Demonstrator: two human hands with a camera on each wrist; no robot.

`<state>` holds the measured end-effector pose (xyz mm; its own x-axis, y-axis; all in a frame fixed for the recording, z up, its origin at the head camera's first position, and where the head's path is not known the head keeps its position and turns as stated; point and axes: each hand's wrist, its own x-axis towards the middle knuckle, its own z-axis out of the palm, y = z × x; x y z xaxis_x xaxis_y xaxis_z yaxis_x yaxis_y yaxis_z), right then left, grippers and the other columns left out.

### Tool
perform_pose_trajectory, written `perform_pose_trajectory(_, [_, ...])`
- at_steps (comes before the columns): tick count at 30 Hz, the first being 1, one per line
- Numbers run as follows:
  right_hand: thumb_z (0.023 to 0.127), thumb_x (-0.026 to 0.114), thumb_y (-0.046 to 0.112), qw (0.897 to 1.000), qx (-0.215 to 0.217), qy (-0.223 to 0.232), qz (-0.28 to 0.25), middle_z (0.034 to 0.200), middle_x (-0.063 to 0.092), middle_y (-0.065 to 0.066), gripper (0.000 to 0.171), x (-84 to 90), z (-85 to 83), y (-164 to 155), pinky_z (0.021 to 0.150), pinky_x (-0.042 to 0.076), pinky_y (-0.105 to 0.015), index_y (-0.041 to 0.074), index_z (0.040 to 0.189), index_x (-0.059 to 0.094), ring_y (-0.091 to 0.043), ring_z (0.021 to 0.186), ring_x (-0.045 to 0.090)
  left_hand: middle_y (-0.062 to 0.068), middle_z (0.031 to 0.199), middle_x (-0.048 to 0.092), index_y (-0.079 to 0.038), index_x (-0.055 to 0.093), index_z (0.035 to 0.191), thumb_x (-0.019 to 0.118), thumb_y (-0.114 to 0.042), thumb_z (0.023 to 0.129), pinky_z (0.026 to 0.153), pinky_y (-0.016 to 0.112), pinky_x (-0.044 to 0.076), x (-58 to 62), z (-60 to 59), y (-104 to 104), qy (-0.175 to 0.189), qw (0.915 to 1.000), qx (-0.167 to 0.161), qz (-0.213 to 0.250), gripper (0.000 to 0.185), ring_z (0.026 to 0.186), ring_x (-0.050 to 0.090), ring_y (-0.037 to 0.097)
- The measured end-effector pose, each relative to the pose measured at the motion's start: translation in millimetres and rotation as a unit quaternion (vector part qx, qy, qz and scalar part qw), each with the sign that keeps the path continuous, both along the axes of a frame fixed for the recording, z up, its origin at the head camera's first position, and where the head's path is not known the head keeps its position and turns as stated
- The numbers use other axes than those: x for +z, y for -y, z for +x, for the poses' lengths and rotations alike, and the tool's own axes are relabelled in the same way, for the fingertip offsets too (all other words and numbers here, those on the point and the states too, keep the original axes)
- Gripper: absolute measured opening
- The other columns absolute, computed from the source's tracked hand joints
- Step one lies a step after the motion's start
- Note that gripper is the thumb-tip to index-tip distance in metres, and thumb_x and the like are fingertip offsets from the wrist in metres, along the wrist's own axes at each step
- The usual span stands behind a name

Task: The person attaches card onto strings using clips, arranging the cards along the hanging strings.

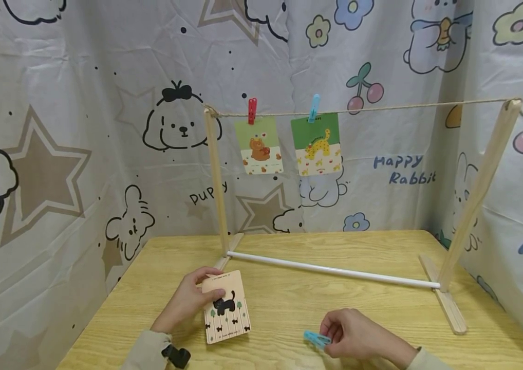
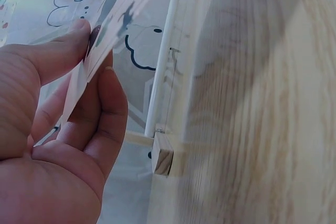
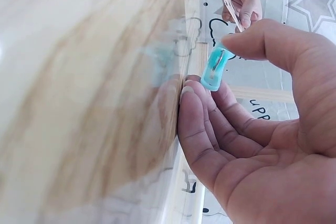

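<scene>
My left hand [image 1: 186,299] pinches a cream card [image 1: 226,307] printed with a black cat, thumb on its face and fingers behind it [image 2: 94,51], just above the wooden table [image 1: 289,308]. My right hand [image 1: 356,334] pinches a light blue clothespin [image 1: 316,338] low over the table; in the right wrist view the clothespin [image 3: 215,66] sits between thumb and fingertips. On the string [image 1: 381,108] of a wooden rack hang a bear card [image 1: 259,146] under a red peg [image 1: 252,110] and a dinosaur card [image 1: 316,145] under a blue peg [image 1: 313,108].
The rack has two wooden posts [image 1: 217,180] [image 1: 481,190] on flat feet and a white rod [image 1: 331,269] low across the table. A cartoon-print cloth [image 1: 81,128] walls the table on three sides.
</scene>
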<state>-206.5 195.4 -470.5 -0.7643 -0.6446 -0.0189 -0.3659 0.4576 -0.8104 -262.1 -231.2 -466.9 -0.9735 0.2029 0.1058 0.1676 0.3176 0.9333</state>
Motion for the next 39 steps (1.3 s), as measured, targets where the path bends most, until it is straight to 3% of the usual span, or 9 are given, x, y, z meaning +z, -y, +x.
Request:
perform_pose_trajectory(7, [0.086,0.080,0.018,1.000,-0.001,0.005,-0.001,0.086,0.069,0.007,0.016,0.7,0.4,-0.7,0.068,0.054,-0.023,0.013,0.098,0.070,-0.006,0.077,0.065,0.018,0.113,0.068,-0.003,0.060,0.130,0.087,-0.020,0.085,0.069,0.034,0.060,0.4,-0.7,-1.5,-0.001,1.0000,0.000,0.000,0.055,0.085,0.073,0.024])
perform_pose_trajectory(16, [0.086,0.080,0.016,1.000,-0.013,-0.024,-0.007,0.084,0.068,0.008,0.016,2.7,-1.3,0.5,0.068,0.055,-0.023,0.014,0.097,0.070,-0.005,0.076,0.064,0.013,0.103,0.076,0.000,0.063,0.126,0.087,-0.023,0.086,0.068,0.035,0.061,4.8,-0.8,-4.6,0.002,0.9999,0.007,-0.007,0.052,0.083,0.075,0.023])
perform_pose_trajectory(24, [0.087,0.079,0.015,0.999,-0.020,-0.040,-0.019,0.084,0.068,0.006,0.014,6.6,-4.3,-1.5,0.066,0.056,-0.024,0.013,0.098,0.070,-0.005,0.075,0.065,0.016,0.095,0.078,0.003,0.060,0.126,0.086,-0.022,0.087,0.066,0.035,0.061,7.3,0.5,-7.6,0.006,0.9995,-0.007,0.029,0.052,0.078,0.076,0.024])
perform_pose_trajectory(34, [0.088,0.078,0.013,0.998,-0.033,-0.033,-0.031,0.087,0.068,0.002,0.015,11.4,-6.3,-5.6,0.066,0.056,-0.024,0.011,0.100,0.070,-0.007,0.075,0.064,0.015,0.094,0.079,0.001,0.059,0.130,0.083,-0.022,0.090,0.066,0.037,0.062,7.0,0.3,-10.6,0.004,0.9989,-0.022,0.041,0.052,0.079,0.077,0.025])
perform_pose_trajectory(39, [0.088,0.078,0.013,0.998,-0.037,-0.033,-0.036,0.086,0.069,0.002,0.014,12.4,-6.0,-7.0,0.065,0.055,-0.024,0.010,0.100,0.070,-0.007,0.075,0.064,0.016,0.101,0.078,0.003,0.064,0.127,0.079,-0.024,0.093,0.070,0.031,0.060,7.1,2.5,-13.6,-0.014,0.9991,-0.025,0.031,0.045,0.084,0.076,0.021])
